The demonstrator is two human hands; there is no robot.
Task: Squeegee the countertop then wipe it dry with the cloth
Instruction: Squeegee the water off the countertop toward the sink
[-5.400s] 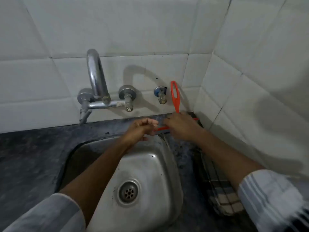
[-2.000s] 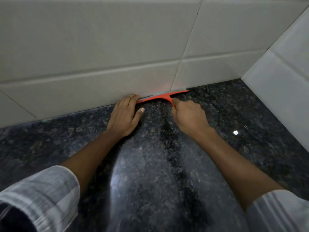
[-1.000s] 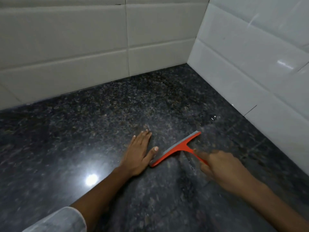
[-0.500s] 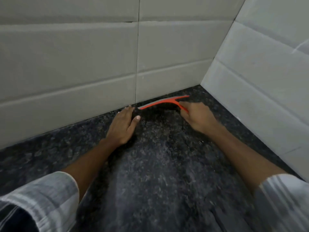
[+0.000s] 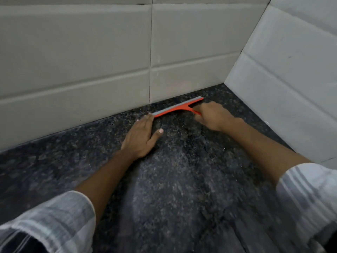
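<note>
From the head camera, the orange squeegee lies with its grey-edged blade down on the dark speckled countertop, close to the foot of the tiled back wall and running roughly along it, its right end rising slightly toward the corner where the side wall meets the back one. The right hand is curled around the squeegee's handle, which is mostly hidden inside the grip; only a short orange stub shows between the blade and the knuckles. The left hand rests flat on the stone, palm down and fingers stretched out, holding nothing, with its fingertips just at the left end of the blade; whether they touch it cannot be told. Both forearms reach in from the lower edge, each ending in a pale striped sleeve. The countertop in front of the blade shows a slightly streaked, duller band between the arms.
</note>
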